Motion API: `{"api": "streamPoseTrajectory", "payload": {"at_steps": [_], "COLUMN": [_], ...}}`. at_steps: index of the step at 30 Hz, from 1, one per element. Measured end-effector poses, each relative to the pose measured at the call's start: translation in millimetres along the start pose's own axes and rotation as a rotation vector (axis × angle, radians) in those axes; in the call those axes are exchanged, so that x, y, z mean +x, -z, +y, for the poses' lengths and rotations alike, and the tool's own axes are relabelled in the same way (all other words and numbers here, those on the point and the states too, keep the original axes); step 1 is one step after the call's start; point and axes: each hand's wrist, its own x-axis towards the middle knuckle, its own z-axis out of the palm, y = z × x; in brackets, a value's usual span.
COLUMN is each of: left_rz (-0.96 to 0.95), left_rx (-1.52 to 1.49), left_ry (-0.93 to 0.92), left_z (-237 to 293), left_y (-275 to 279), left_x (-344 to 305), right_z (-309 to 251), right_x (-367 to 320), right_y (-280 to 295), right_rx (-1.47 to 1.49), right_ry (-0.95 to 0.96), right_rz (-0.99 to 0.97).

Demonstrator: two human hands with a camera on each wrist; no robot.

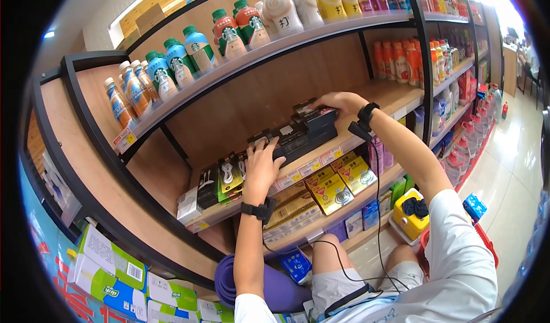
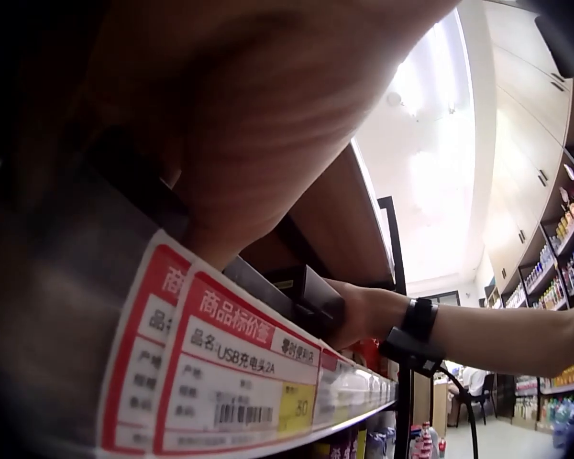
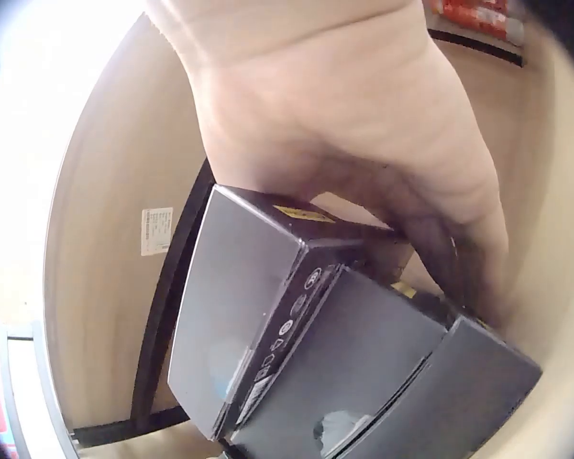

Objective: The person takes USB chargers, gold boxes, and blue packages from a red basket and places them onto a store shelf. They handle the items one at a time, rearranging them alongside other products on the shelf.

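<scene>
A row of black boxes (image 1: 298,138) lies along the middle shelf, some stacked on others. At the left part of the row, my left hand (image 1: 262,168) rests on the boxes with its fingers spread and its thumb apart. In the left wrist view, its underside hides most of what it touches. My right hand (image 1: 342,101) grips black boxes at the right end of the row. The right wrist view shows that hand arched over a black box (image 3: 239,306), fingers bent down at the far side. Cable packs (image 1: 229,174) lie left of my left hand.
Price tags (image 1: 309,167) line the shelf's front edge. Yellow boxes (image 1: 329,192) fill the shelf below. Bottled drinks (image 1: 197,48) stand on the shelf above. A purple rolled mat (image 1: 258,286) lies by the left arm, and a yellow container (image 1: 409,223) stands at the right.
</scene>
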Motion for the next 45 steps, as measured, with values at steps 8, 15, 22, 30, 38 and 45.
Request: {"api": "streamPoseTrajectory", "payload": {"at_steps": [8,15,22,30,38,45], "left_rz": [0.012,0.06,0.051,0.079,0.295,0.251], "left_rx": [0.021,-0.105,-0.143,-0.275,-0.27,-0.774], "left_ry": [0.016,0.112,0.099,0.109,0.136,0.148], "left_z": [8,-10,-11,-18,-17,-31], "left_y": [4,-5,-1,-12,-15,-19], "left_x": [0,4,-3,0,-5,-2], "right_z": [-21,-47,-56,-72,-71,-59], "right_x": [4,38,13,-18,-36,-1], "right_y": [-44,-101,-122,-123,-157,-184], "right_rx": [-0.346,-0.93,-0.809,-0.812,-0.684,-0.46], "right_ry": [0.157,0.416,0.357,0.317,0.521,0.618], "right_rz": [0.043,0.148,0.249,0.168,0.271,0.312]}}
